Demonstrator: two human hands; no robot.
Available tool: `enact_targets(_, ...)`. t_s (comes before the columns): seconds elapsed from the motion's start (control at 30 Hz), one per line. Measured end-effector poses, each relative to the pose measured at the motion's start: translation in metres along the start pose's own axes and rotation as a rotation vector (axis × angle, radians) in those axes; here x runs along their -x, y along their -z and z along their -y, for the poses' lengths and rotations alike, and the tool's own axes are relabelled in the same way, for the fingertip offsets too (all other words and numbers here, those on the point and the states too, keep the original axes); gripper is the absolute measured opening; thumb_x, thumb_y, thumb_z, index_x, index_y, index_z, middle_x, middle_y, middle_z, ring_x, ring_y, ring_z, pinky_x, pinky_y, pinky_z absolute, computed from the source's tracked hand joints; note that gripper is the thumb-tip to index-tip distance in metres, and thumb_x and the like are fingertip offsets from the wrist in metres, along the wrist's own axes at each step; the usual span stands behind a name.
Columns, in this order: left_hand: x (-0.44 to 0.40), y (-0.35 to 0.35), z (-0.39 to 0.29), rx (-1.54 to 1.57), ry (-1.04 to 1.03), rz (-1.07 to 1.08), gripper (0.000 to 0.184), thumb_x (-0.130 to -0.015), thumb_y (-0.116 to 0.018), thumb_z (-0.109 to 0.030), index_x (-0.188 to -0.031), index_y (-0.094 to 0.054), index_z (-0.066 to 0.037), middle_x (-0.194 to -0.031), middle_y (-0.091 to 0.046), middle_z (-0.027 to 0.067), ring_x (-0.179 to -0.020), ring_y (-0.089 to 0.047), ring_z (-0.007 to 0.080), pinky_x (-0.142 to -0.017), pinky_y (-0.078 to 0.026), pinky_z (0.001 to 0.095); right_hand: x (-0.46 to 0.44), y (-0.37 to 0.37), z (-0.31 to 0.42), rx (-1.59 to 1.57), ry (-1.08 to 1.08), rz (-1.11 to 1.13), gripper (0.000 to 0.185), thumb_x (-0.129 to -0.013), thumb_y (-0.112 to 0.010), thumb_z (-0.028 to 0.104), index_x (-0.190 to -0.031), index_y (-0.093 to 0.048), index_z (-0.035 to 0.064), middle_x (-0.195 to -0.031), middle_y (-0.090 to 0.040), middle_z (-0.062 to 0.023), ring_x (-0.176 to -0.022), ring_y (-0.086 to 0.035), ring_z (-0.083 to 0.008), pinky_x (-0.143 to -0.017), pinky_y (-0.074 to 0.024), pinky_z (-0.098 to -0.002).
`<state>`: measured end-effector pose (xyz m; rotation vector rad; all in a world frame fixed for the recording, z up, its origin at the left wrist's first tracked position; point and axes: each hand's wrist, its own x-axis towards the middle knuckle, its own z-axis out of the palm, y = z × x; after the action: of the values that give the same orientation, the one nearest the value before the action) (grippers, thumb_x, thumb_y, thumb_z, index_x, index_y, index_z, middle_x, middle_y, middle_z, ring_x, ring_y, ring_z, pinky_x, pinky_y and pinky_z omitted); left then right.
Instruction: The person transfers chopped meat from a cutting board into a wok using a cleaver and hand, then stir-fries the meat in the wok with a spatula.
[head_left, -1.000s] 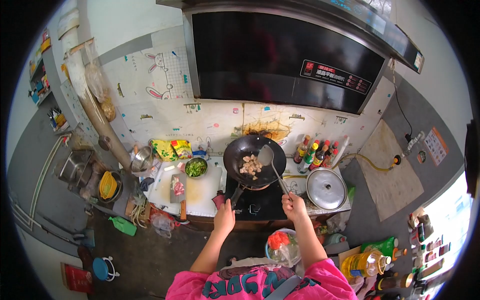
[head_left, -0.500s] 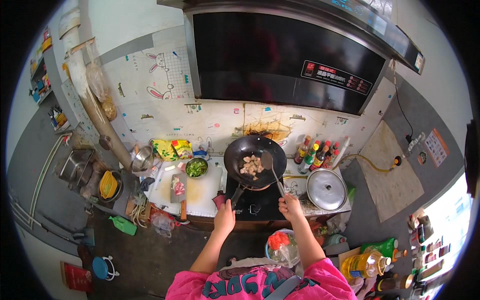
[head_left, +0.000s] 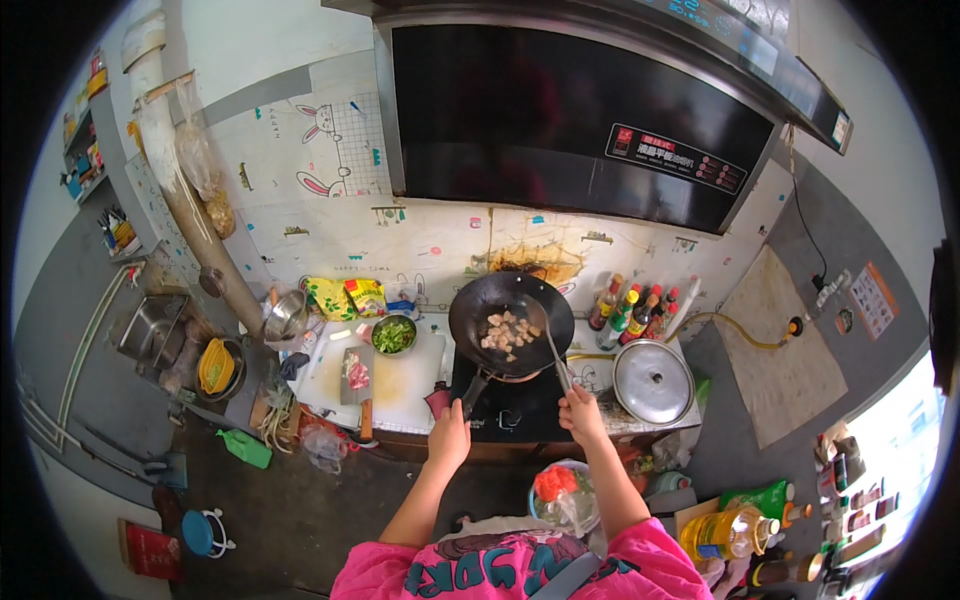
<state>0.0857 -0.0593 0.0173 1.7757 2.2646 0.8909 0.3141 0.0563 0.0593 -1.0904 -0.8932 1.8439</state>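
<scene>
My left hand (head_left: pixel 449 437) is closed round the end of the wok's dark handle (head_left: pixel 476 394). The black wok (head_left: pixel 472 300) sits on the cooktop (head_left: pixel 510 425), with browned meat pieces (head_left: pixel 508 332) in it. In my right hand (head_left: pixel 581 416) is the long handle of a spatula (head_left: pixel 555 357), its blade tilted against the wok's right inner side, beside the meat. A dark red object (head_left: pixel 438 402) lies just left of my left hand. To its left, a cleaver (head_left: pixel 366 418) bearing chopped reddish pieces (head_left: pixel 356 374) rests on the white cutting board (head_left: pixel 425 360).
A bowl of chopped greens (head_left: pixel 394 335) stands behind the board. Sauce bottles (head_left: pixel 632 312) and a round metal lid (head_left: pixel 653 380) are right of the wok. The range hood (head_left: pixel 570 120) hangs above. A lined bin (head_left: pixel 565 495) is below the counter.
The spatula blade has turned and shifted slightly up along the wok's right side. My left hand and the wok stay in place.
</scene>
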Motion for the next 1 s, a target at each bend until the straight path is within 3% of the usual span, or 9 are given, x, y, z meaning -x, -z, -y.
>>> enact_targets(0.47,0.001,0.0,0.0,-0.014,0.007,0.012,0.048,-0.081,-0.056,-0.014,-0.123,-0.039,0.0,-0.093,-0.052,0.0201,-0.077,-0.058,0.0365,-0.063,-0.048,0.0446,-0.031,0.001,-0.011,0.319,0.063,-0.107,0.029,-0.092,-0.041,0.013,-0.12,-0.041,0.0072,-0.068,-0.041,-0.0007,-0.043,-0.034,-0.0066,-0.036,-0.0282,-0.0214)
enact_targets(0.77,0.0,-0.002,0.001,-0.007,-0.009,-0.004,0.048,-0.081,-0.057,-0.014,-0.123,-0.038,0.001,-0.093,-0.052,0.0203,-0.077,-0.058,0.0367,-0.063,-0.048,0.0452,-0.002,0.003,-0.012,0.367,-0.007,-0.032,0.04,-0.092,-0.041,0.013,-0.132,-0.034,0.0081,-0.069,-0.042,-0.0009,-0.044,-0.035,-0.0069,-0.036,-0.0287,-0.0216)
enact_targets(0.87,0.0,-0.002,0.002,-0.004,-0.004,0.001,0.048,-0.081,-0.057,-0.014,-0.123,-0.038,0.001,-0.093,-0.052,0.0202,-0.078,-0.058,0.0368,-0.064,-0.048,0.0451,-0.011,0.005,-0.024,0.466,0.042,-0.079,0.045,-0.092,-0.042,0.013,-0.135,-0.031,0.0076,-0.068,-0.043,-0.0013,-0.043,-0.036,-0.0077,-0.036,-0.0301,-0.0226)
enact_targets(1.0,0.0,-0.001,0.001,-0.002,0.02,0.023,0.048,-0.081,-0.057,-0.014,-0.123,-0.038,0.0,-0.093,-0.052,0.0203,-0.079,-0.058,0.0369,-0.064,-0.048,0.045,-0.046,0.023,-0.057,0.827,0.244,-0.126,0.045,-0.092,-0.044,0.014,-0.135,-0.033,0.0083,-0.066,-0.043,-0.0013,-0.043,-0.038,-0.0086,-0.036,-0.0321,-0.0242)
